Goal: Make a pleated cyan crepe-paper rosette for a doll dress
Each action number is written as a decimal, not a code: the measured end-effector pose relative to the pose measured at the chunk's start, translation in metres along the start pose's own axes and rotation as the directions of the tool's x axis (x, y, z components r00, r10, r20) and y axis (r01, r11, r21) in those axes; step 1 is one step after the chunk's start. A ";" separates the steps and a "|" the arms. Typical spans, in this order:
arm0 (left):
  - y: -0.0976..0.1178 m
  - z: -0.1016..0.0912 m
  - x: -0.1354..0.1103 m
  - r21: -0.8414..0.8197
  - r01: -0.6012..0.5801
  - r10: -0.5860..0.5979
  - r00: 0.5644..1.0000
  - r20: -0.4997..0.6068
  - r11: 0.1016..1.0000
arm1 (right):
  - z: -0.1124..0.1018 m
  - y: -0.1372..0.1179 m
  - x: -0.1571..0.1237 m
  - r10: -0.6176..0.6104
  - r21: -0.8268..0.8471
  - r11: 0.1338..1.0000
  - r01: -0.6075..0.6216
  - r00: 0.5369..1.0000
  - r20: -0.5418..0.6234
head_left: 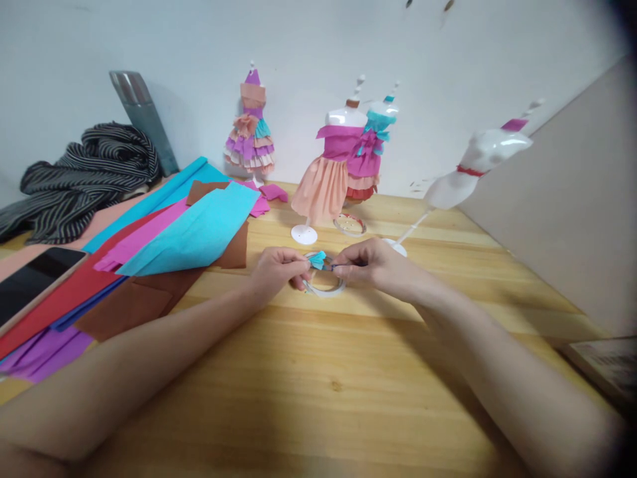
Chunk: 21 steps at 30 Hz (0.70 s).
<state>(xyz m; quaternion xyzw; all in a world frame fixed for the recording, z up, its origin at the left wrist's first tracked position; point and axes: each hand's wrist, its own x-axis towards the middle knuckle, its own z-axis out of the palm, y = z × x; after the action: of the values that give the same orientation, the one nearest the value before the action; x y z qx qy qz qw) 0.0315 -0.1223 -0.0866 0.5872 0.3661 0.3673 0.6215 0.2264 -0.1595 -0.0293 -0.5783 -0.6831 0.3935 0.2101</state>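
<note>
A small gathered piece of turquoise crepe paper [317, 259] sits between my two hands. My left hand [281, 269] is closed, its thumb and fingers pinching the paper's left side. From the other side comes my right hand [373, 264], closed in a pinch on a thin, dark blue piece [334, 267] by the turquoise paper; its kind is too small to make out. Just below the fingers, a whitish ring [324, 292], which looks like a roll of tape, lies on the wooden table [318, 385], partly hidden by the hands.
Coloured crepe paper sheets [199, 229], a phone [37, 282], a striped cloth [94, 166] and a bottle [144, 116] lie or stand at left. Behind are dressed mini mannequins [338, 143], a bare one [455, 179] at right, and another tape-like ring [350, 232].
</note>
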 end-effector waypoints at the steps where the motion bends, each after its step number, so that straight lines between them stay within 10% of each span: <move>1: 0.000 0.000 0.000 0.000 -0.001 0.001 1.000 0.002 1.000 | 0.000 0.001 0.001 -0.003 0.013 1.000 0.003 1.000 0.003; 21: -0.004 -0.005 0.004 -0.160 0.034 -0.043 0.998 -0.054 0.987 | 0.007 0.005 0.006 0.018 0.139 0.990 -0.023 0.999 0.032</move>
<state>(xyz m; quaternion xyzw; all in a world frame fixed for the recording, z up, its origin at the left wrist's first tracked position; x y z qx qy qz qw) 0.0289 -0.1167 -0.0909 0.5177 0.3646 0.4001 0.6625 0.2232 -0.1560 -0.0387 -0.5631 -0.6510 0.4513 0.2355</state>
